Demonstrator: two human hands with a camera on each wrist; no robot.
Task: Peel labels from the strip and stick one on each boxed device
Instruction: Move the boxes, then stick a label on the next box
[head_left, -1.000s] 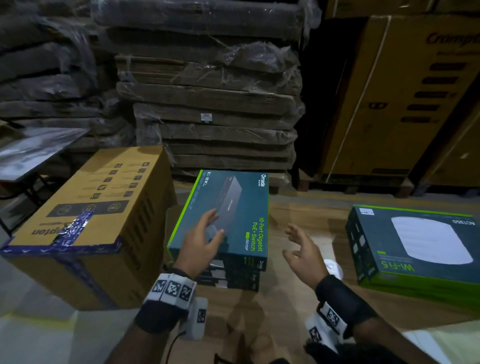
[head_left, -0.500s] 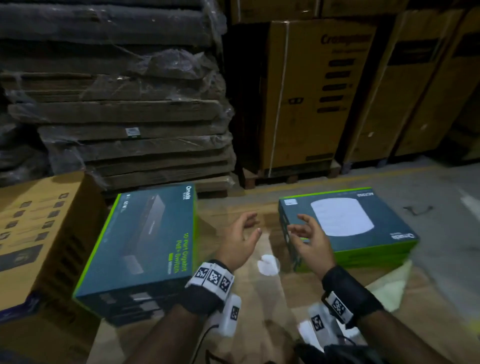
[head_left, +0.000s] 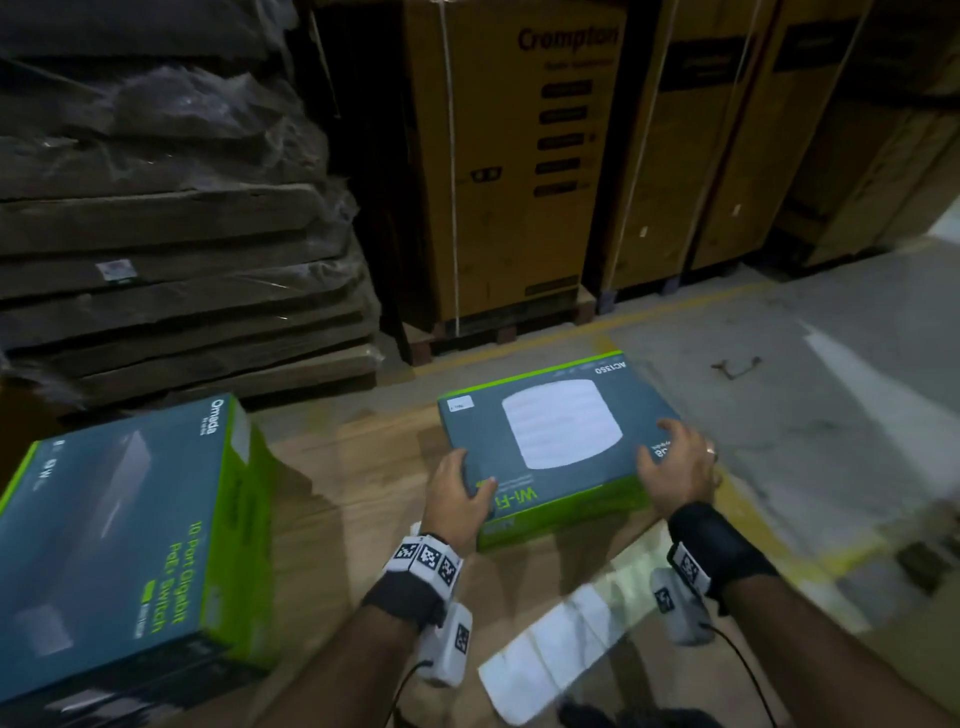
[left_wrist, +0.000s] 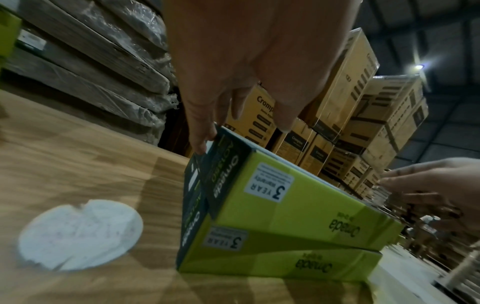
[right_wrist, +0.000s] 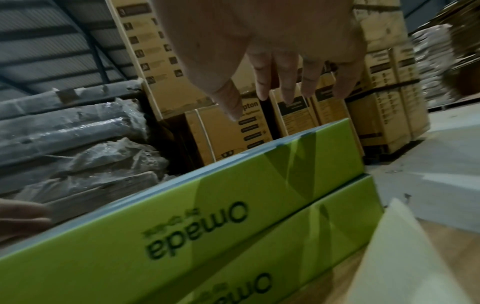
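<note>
The top Wi-Fi device box (head_left: 561, 441), dark with green sides, lies on a second like box (left_wrist: 280, 261), skewed against it. A small white label (head_left: 461, 404) sits at its far-left corner. My left hand (head_left: 470, 480) grips the near-left corner, thumb on the side (left_wrist: 200, 142). My right hand (head_left: 670, 457) is spread over the near-right corner, fingers (right_wrist: 285, 90) straight above the lid. The switch box (head_left: 119, 545) stands at the left on other boxes. A white round label roll (left_wrist: 80, 234) lies on the wooden top; a pale backing sheet (head_left: 561, 649) lies below my wrists.
The wooden surface (head_left: 363, 478) ends at the right above a grey floor with a yellow line (head_left: 810, 467). Plastic-wrapped flat cartons (head_left: 171, 270) are stacked behind at the left. Tall strapped brown cartons (head_left: 519, 171) stand behind the Wi-Fi box.
Both hands were in the air between the two boxes. They have moved right onto the Wi-Fi box, the left taking its near-left corner. The view has swung right.
</note>
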